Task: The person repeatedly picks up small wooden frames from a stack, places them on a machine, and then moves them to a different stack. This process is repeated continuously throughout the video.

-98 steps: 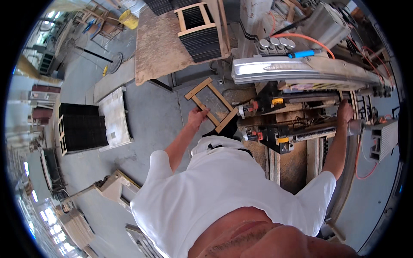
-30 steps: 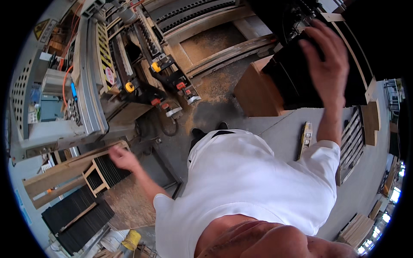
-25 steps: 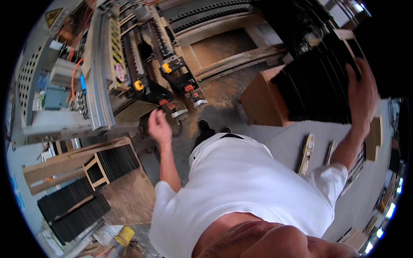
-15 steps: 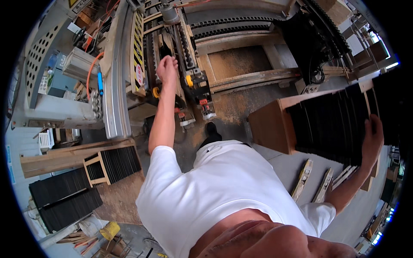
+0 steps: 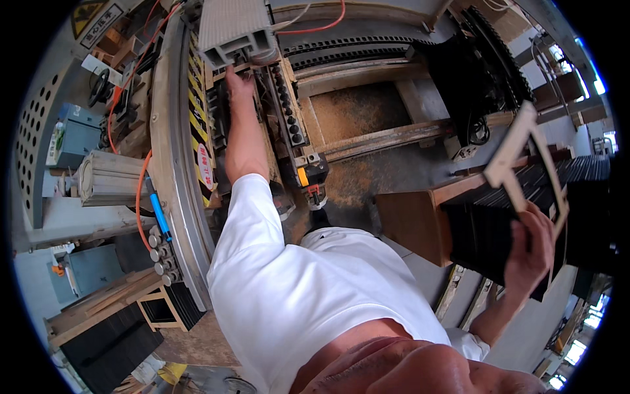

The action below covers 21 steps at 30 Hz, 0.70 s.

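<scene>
My right hand is closed around one bar of a pale wooden frame, which it holds tilted above a stack of black-edged frames. My left arm stretches forward into a woodworking machine with parallel rails and a row of black knobs. There my left hand is beneath a grey ribbed metal beam, beside light wood pieces. Its fingers are mostly hidden by the machine, so what it touches cannot be made out.
A brown board stands at the end of the right stack. To the left are a long metal rail, an orange hose and another stack of dark frames. Sawdust covers the floor near the machine.
My right hand has lifted the pale wooden frame off the right stack and brought it inward. My left hand has reached farther into the machine, and the view has shifted.
</scene>
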Each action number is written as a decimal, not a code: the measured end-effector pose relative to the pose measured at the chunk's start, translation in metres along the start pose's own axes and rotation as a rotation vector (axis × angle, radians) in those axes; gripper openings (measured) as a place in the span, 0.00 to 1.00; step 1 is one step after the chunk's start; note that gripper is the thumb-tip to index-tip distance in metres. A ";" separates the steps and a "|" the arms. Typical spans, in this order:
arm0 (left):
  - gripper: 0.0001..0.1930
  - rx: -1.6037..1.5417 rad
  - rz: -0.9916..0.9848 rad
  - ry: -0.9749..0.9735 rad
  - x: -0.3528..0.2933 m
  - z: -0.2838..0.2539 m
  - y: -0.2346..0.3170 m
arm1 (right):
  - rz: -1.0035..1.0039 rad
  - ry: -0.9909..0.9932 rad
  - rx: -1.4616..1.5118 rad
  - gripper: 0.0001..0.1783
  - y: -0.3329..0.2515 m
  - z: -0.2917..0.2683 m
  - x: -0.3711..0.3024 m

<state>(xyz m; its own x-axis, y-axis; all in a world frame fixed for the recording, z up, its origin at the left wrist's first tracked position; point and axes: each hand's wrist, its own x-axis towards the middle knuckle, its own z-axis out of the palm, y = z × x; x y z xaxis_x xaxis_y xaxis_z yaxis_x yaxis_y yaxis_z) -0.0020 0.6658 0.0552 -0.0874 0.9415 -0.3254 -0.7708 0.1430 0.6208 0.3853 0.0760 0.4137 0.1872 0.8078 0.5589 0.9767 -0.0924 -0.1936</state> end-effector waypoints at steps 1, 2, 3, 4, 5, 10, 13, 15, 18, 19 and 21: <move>0.45 -0.023 0.023 -0.017 -0.010 0.013 -0.015 | 0.000 -0.036 0.074 0.12 -0.015 0.020 0.011; 0.42 -0.048 0.050 -0.091 -0.015 0.013 -0.011 | -0.017 -0.084 0.115 0.12 -0.024 0.041 0.023; 0.40 -0.082 0.033 -0.065 -0.017 0.012 -0.010 | -0.049 -0.128 0.174 0.12 -0.031 0.061 0.032; 0.37 -0.119 -0.008 -0.050 -0.016 0.018 -0.022 | -0.101 -0.176 0.215 0.12 -0.042 0.076 0.043; 0.27 -0.159 0.019 0.119 -0.023 0.017 -0.021 | -0.123 -0.217 0.273 0.12 -0.044 0.103 0.050; 0.11 -0.055 -0.009 -0.038 -0.134 -0.021 -0.046 | -0.319 -0.305 0.487 0.08 -0.078 0.234 0.090; 0.13 -0.056 -0.066 -0.071 -0.242 -0.051 -0.060 | -0.493 -0.299 0.572 0.08 -0.107 0.320 0.107; 0.13 -0.031 -0.114 -0.023 -0.312 -0.074 -0.061 | -0.608 -0.330 0.636 0.07 -0.137 0.377 0.117; 0.14 -0.014 -0.102 0.035 -0.407 -0.097 -0.055 | -0.756 -0.325 0.695 0.09 -0.193 0.444 0.122; 0.15 -0.017 -0.090 0.071 -0.433 -0.105 -0.058 | -0.790 -0.313 0.685 0.10 -0.206 0.463 0.123; 0.15 -0.013 -0.072 0.154 -0.477 -0.112 -0.056 | -0.840 -0.284 0.634 0.10 -0.233 0.495 0.129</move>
<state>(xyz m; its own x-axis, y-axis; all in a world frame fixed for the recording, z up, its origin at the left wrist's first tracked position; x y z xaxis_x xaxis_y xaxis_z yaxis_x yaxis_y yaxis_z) 0.0119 0.1746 0.0960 -0.1261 0.8711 -0.4746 -0.7865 0.2038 0.5830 0.1304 0.4898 0.1315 -0.6251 0.5857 0.5159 0.5351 0.8028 -0.2631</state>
